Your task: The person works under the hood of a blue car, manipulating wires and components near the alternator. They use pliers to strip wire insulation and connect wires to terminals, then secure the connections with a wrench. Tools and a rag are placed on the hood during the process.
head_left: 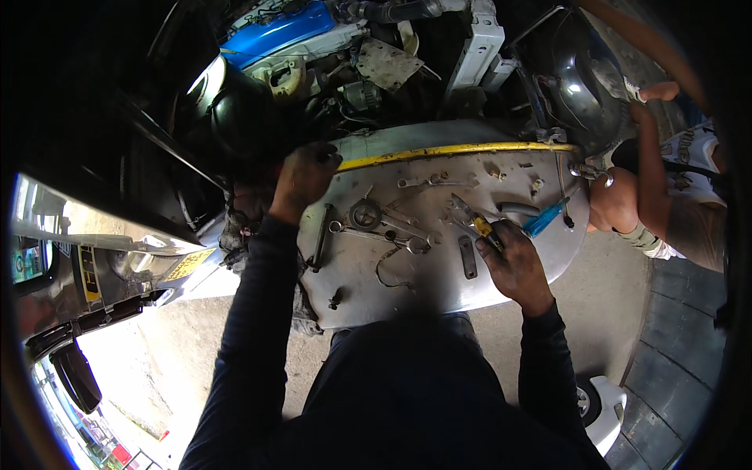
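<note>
Well, metal panel (356,286): strewn with wrenches (368,235), engine (360,95) beyond its far side, concrete floor (595,294) around.
Right hand (517,266): fingers wrapped closed around a yellow-and-black-handled tool (479,224) above the panel's right half.
Left hand (307,178): fingers curled at the panel's far left; cannot tell whether it holds anything.
Tool: metal end pointing far left, long axis slanting from near right.
</note>
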{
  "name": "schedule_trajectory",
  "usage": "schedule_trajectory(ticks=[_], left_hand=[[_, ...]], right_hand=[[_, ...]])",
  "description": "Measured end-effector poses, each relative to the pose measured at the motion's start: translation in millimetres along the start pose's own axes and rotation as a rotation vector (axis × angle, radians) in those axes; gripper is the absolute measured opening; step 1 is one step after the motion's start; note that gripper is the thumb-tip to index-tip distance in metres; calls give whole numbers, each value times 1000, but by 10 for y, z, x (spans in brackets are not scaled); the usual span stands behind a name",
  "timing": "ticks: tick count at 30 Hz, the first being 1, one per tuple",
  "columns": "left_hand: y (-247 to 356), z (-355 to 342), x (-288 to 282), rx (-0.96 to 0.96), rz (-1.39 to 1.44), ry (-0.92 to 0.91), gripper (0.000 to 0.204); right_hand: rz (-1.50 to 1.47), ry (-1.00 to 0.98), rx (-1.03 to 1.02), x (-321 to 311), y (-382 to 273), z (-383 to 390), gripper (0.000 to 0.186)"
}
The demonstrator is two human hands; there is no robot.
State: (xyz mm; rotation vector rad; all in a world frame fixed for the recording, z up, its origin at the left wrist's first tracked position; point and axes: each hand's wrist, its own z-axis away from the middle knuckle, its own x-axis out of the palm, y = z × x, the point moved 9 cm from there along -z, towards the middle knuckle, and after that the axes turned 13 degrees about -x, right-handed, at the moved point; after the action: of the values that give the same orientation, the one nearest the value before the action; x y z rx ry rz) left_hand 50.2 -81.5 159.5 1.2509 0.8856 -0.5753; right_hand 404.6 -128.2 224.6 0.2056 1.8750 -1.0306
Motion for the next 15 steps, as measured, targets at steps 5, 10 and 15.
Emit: schedule_trajectory(ticks=[5,10,15], left_hand=[[-510,-850,517,5,-303,-205,33],[-1226,-1570,1017,-353,-236,-206,29],[-1501,-2027,1549,-191,-458,-230,37]], right_hand=[[-91,-48,76,-18,135,-21,24],[-132,-55,33,-141,309,-108,23],[-174,-138,-23,-211,574,-146,23]])
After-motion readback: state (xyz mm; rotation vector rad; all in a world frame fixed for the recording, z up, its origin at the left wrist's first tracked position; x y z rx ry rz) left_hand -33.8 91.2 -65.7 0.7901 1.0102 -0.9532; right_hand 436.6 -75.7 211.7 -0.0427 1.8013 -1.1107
